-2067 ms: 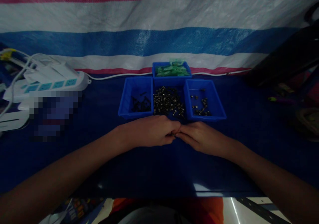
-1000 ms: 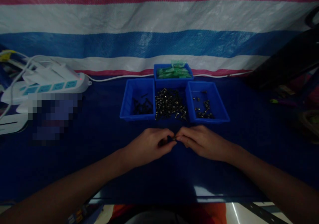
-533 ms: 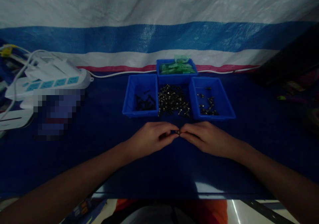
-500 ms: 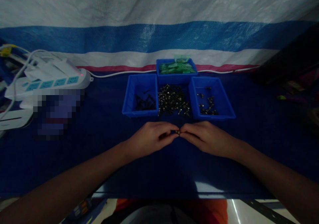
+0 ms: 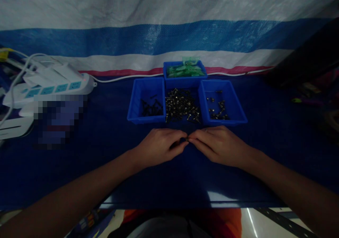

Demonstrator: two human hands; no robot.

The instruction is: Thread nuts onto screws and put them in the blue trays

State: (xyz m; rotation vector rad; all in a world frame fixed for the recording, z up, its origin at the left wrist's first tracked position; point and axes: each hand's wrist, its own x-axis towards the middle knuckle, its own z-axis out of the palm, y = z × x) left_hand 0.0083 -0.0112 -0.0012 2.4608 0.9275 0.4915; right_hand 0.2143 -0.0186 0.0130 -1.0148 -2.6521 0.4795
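Note:
Fingertips of my left hand and my right hand meet in front of the bins, both closed in a pinch. Between them is a small metal part, mostly covered by the fingers; its exact kind cannot be made out. Just beyond lies a heap of small metal screw-like pieces. To its left, a blue bin holds dark screw-like pieces. The right blue bin has several small metal pieces in it.
Behind the heap, a third blue bin contains green plastic packets. A white power strip with plugs and cables stands at the left on the blue table. A striped sheet hangs behind. A dark bulky object is at right.
The view has shifted slightly. My right fingers have closed further over the small metal part, so less of it shows. Both hands stay together in the same place.

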